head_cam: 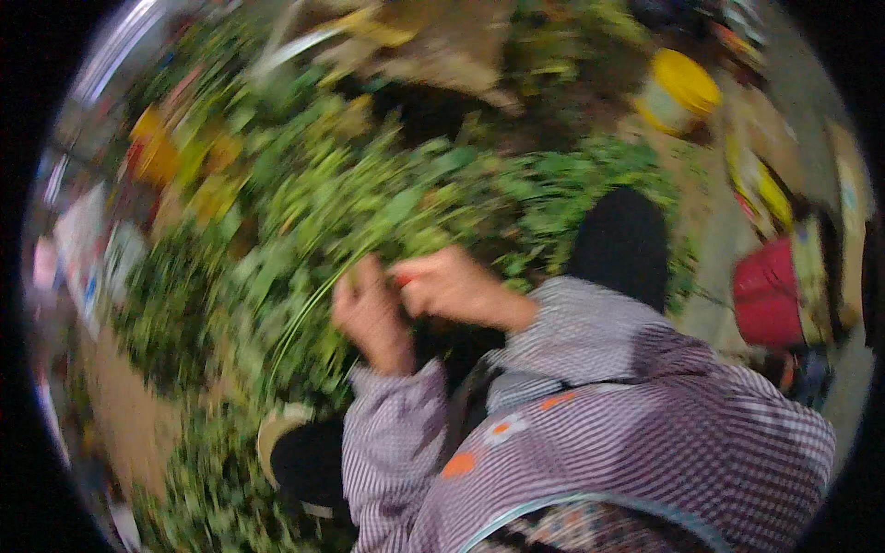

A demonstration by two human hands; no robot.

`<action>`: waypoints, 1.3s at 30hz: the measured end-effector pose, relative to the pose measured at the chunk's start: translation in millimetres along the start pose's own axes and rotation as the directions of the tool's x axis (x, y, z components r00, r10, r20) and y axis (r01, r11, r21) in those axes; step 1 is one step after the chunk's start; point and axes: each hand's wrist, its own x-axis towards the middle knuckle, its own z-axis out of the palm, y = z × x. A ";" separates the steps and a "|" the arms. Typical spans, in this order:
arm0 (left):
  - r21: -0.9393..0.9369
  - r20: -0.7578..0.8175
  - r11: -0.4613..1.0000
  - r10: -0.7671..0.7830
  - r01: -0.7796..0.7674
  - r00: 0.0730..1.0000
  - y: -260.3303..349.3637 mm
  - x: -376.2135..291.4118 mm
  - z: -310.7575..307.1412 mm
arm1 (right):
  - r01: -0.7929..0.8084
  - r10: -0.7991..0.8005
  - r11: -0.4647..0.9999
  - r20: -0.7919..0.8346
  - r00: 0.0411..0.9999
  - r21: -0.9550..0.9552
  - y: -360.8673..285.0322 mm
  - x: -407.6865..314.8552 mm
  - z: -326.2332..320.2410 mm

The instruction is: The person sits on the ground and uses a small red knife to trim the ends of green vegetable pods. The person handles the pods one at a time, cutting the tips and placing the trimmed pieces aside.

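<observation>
My left hand [373, 314] is closed around thin green stems [304, 312] that curve down past its outer side. Close beside it, almost touching, is my right hand [456, 287] with its fingers curled. A small orange-red object [406, 279] shows at the fingers of that hand; blur keeps me from telling what it is. Both hands are over a broad heap of leafy green plants [387, 207], which spreads ahead of me and to the left. The fingertips are partly hidden and smeared by motion.
At the upper right stands a yellow-lidded bucket [681, 90]. A dark red container [767, 294] is at the right, beside a yellow package [760, 183]. Brown sheeting [442, 52] lies beyond the heap. More leafy plants [221, 470] cover the ground at the lower left.
</observation>
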 end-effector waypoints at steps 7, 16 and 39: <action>0.011 0.209 0.958 0.279 -0.288 0.937 -20.8 0.9 -8.9 | 0.136 -0.120 0.976 -0.103 0.987 0.169 26.9 -3.3 4.7; -0.039 0.194 0.996 -0.077 0.086 0.978 -16.9 6.3 -12.1 | 0.251 -0.234 0.967 -0.226 0.946 0.052 28.3 0.4 15.1; -0.444 0.296 0.804 -0.284 0.395 0.912 -10.6 -7.4 -12.6 | 0.093 -0.090 0.996 -0.209 0.974 0.005 22.6 -1.1 4.2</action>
